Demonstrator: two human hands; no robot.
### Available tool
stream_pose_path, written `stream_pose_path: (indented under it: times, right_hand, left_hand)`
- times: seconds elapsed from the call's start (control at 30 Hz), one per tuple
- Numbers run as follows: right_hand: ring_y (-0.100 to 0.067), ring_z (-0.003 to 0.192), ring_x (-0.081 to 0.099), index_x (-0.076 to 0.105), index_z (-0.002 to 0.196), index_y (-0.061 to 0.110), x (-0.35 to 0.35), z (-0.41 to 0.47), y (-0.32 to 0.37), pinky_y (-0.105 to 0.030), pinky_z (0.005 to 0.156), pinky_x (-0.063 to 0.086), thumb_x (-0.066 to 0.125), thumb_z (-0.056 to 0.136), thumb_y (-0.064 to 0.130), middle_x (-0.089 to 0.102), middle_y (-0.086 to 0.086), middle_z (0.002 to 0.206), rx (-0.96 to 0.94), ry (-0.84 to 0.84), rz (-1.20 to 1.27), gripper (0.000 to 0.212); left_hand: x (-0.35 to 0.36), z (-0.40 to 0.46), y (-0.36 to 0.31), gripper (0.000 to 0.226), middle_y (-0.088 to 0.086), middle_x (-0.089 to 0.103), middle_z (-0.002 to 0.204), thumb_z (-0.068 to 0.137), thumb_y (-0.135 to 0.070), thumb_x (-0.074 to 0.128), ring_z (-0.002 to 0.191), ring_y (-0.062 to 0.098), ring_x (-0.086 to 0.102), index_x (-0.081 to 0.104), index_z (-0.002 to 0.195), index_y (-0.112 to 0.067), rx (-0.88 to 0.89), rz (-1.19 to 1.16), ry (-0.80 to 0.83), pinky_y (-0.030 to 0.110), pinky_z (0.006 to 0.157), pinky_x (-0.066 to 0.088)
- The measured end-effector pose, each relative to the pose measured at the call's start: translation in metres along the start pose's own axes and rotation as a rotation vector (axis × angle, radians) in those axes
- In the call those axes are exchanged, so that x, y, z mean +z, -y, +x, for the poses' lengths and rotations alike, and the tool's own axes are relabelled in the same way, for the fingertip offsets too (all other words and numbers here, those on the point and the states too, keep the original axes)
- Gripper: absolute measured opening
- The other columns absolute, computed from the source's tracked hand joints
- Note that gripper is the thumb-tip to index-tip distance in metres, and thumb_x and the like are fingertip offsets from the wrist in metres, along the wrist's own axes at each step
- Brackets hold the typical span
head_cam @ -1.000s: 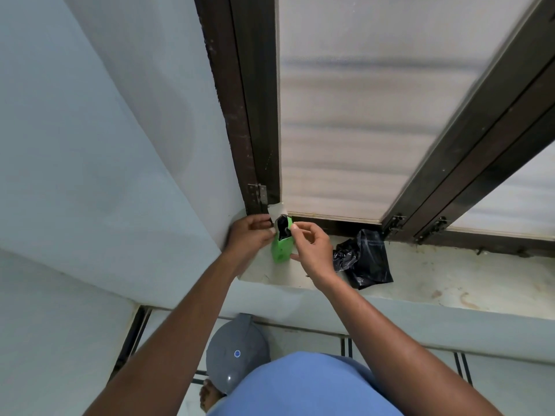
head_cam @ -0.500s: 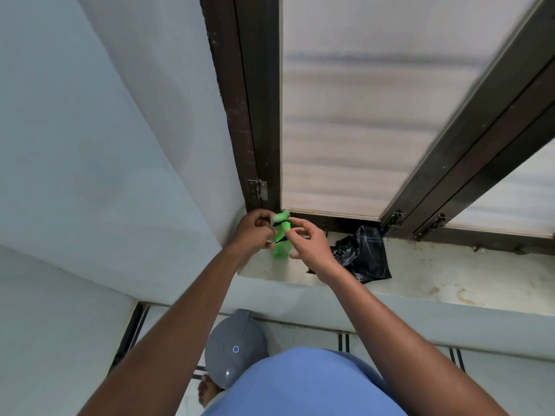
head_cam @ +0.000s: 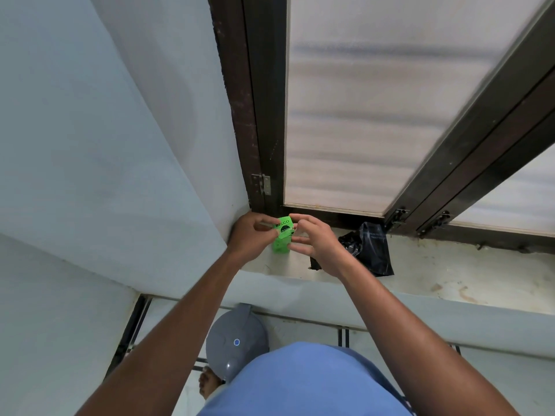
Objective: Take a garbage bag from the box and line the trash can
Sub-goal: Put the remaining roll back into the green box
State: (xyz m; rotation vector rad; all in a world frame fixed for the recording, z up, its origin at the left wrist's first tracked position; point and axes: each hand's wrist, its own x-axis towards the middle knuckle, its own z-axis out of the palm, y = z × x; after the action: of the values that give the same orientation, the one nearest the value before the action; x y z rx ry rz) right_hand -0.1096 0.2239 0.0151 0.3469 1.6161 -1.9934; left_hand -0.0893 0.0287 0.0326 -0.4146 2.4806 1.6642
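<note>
The small green box (head_cam: 281, 235) carries black print on its top flap that reads "ECO"; a second line below it is too small to read. The box stands upright on the window ledge (head_cam: 450, 274), close to the corner where the pale wall (head_cam: 105, 145) meets the dark window frame (head_cam: 255, 115). Both hands are clamped on it: the left hand (head_cam: 250, 235) pinches the flap from the left side, and the right hand (head_cam: 312, 240) presses fingertips on the flap's right edge and on the box's side lower down. A second ago the flap stood open and a dark roll showed in the mouth of the box; now the flap is folded down over the top and the roll is out of sight, while the box stays at the same place on the ledge. Just right of the right hand a crumpled black bag (head_cam: 368, 250) lies on the ledge, against the bottom rail of the frame, as before. To the right of the bag the ledge runs on bare and stained; to the left the wall closes it off at once. Below the ledge's front edge, the gray trash can (head_cam: 234, 340) with its lid on stands on the floor, near a bare foot (head_cam: 207, 384) and partly hidden by the blue shirt (head_cam: 300, 385).
</note>
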Motion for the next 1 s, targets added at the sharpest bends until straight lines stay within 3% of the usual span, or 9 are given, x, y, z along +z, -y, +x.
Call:
stream_pose_path:
  times: [0.07, 0.2, 0.27, 0.4, 0.53, 0.7, 0.8, 1.0]
  right_hand:
    - [-0.032, 0.119, 0.081, 0.076, 0.134, 0.023, -0.002, -0.002, 0.004, -0.049, 0.099, 0.069, 0.072, 0.107, 0.018, 0.078, -0.014, 0.136, -0.013, 0.022, -0.080, 0.028]
    - [-0.026, 0.104, 0.085, 0.068, 0.146, 0.032, -0.009, -0.002, 0.011, -0.042, 0.083, 0.072, 0.087, 0.100, 0.028, 0.072, -0.003, 0.133, -0.128, 0.043, -0.458, 0.051]
    - [-0.023, 0.096, 0.085, 0.070, 0.144, 0.034, -0.011, -0.002, 0.017, -0.041, 0.083, 0.072, 0.090, 0.097, 0.034, 0.074, 0.002, 0.130, -0.163, 0.040, -0.615, 0.051]
    - [-0.009, 0.103, 0.076, 0.078, 0.125, 0.033, -0.012, -0.003, 0.029, -0.041, 0.090, 0.067, 0.095, 0.090, 0.043, 0.076, 0.015, 0.120, -0.275, -0.019, -0.904, 0.040]
    - [-0.010, 0.100, 0.076, 0.073, 0.137, 0.034, -0.010, -0.003, 0.033, -0.040, 0.081, 0.070, 0.094, 0.090, 0.047, 0.074, 0.011, 0.122, -0.286, -0.021, -0.987, 0.054]
    - [-0.008, 0.097, 0.074, 0.074, 0.141, 0.031, -0.006, -0.003, 0.032, -0.036, 0.084, 0.067, 0.088, 0.095, 0.046, 0.075, 0.006, 0.123, -0.341, -0.049, -1.031, 0.050]
    - [-0.008, 0.099, 0.073, 0.074, 0.137, 0.032, -0.004, -0.002, 0.030, -0.036, 0.087, 0.066, 0.088, 0.095, 0.049, 0.074, 0.007, 0.122, -0.325, -0.061, -1.011, 0.047]
    - [-0.019, 0.103, 0.077, 0.073, 0.128, 0.034, -0.006, 0.001, 0.030, -0.047, 0.086, 0.072, 0.091, 0.094, 0.044, 0.074, 0.003, 0.120, -0.197, -0.017, -0.856, 0.039]
  left_hand:
    - [-0.002, 0.001, 0.000, 0.022, 0.004, 0.079, 0.117, 0.092, -0.005, 0.081, 0.108, 0.018, 0.075, 0.084, 0.108, -0.019, -0.027, -0.006, 0.017, 0.015, 0.070, 0.057]
    - [-0.002, 0.004, 0.001, 0.023, 0.007, 0.081, 0.115, 0.093, 0.001, 0.078, 0.110, 0.022, 0.076, 0.082, 0.102, -0.020, -0.023, -0.019, 0.016, 0.016, 0.075, 0.055]
    - [-0.001, 0.004, 0.001, 0.022, 0.006, 0.081, 0.112, 0.093, 0.002, 0.078, 0.109, 0.022, 0.076, 0.082, 0.106, -0.016, 0.001, -0.027, 0.008, 0.014, 0.076, 0.056]
    - [0.001, 0.001, 0.000, 0.028, 0.005, 0.081, 0.117, 0.093, 0.003, 0.076, 0.112, 0.020, 0.076, 0.080, 0.113, -0.016, 0.026, -0.068, 0.030, 0.025, 0.091, 0.061]
    - [0.006, -0.005, 0.003, 0.037, 0.000, 0.078, 0.126, 0.092, -0.005, 0.083, 0.122, 0.018, 0.073, 0.073, 0.124, -0.022, 0.043, -0.091, 0.068, 0.024, 0.092, 0.059]
    - [0.019, -0.017, 0.024, 0.071, 0.001, 0.071, 0.141, 0.087, -0.040, 0.090, 0.122, 0.022, 0.072, 0.059, 0.148, -0.022, 0.044, 0.286, 0.030, 0.042, 0.099, 0.062]
    - [0.025, -0.023, 0.025, 0.059, 0.003, 0.077, 0.135, 0.093, -0.044, 0.083, 0.117, 0.024, 0.077, 0.066, 0.144, -0.020, 0.115, 0.290, -0.018, 0.045, 0.097, 0.065]
    - [0.029, -0.024, 0.023, 0.038, 0.007, 0.083, 0.117, 0.100, -0.040, 0.077, 0.099, 0.023, 0.079, 0.076, 0.125, -0.012, 0.142, 0.353, -0.063, 0.034, 0.081, 0.062]
